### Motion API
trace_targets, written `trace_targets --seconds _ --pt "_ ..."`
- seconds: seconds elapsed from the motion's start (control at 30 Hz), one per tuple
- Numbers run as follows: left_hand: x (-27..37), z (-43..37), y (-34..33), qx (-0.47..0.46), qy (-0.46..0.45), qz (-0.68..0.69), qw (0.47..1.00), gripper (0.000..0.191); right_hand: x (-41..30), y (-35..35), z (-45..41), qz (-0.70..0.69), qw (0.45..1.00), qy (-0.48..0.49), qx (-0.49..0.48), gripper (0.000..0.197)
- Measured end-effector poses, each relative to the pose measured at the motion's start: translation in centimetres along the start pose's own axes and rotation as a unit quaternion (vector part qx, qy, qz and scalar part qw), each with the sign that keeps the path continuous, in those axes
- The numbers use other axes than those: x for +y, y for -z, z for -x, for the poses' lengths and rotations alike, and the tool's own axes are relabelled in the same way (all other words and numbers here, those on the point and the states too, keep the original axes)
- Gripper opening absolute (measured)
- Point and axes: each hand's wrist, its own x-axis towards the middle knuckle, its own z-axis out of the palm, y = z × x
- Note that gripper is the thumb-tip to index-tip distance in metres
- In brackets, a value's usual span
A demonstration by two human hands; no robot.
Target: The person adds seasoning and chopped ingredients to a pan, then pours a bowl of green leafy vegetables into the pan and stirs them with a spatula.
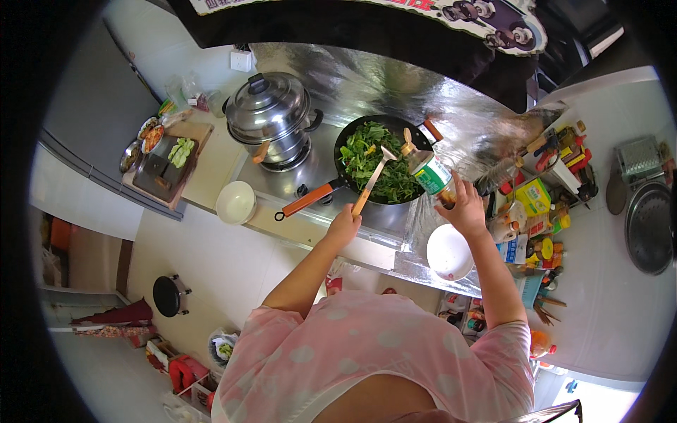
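My left hand (342, 228) grips the wooden handle of a metal spatula (376, 173), whose head rests among leafy greens (373, 153). The greens fill much of a black wok (418, 132) with an orange-brown long handle, standing on the stove. In my right hand (465, 206) is a clear bottle (432, 174) with a green label and a little dark liquid at its base end. Its mouth is tipped over the wok's right side, with the tan flip cap (407, 135) raised. Whether liquid is flowing out cannot be made out.
A lidded steel steamer pot (270, 113) stands left of the wok. White bowls sit at the front edge, one left (236, 203) and one right (449, 253). Seasoning bottles and packets (534, 198) crowd the right side. A cutting board (203, 135) with a cleaver (161, 172) and sliced vegetable (181, 152) lies far left.
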Motion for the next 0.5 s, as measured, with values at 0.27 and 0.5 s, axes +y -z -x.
trace_targets --seconds 0.27,0.5 --pt "0.9 3.9 5.3 0.085 -0.053 0.044 0.994 0.039 0.0 -0.8 -1.5 0.046 0.998 -0.01 -0.045 0.09" --pt "-0.3 7.0 8.7 0.107 0.003 0.133 0.985 0.032 0.0 -1.9 -2.4 0.083 0.993 -0.01 -0.081 0.091"
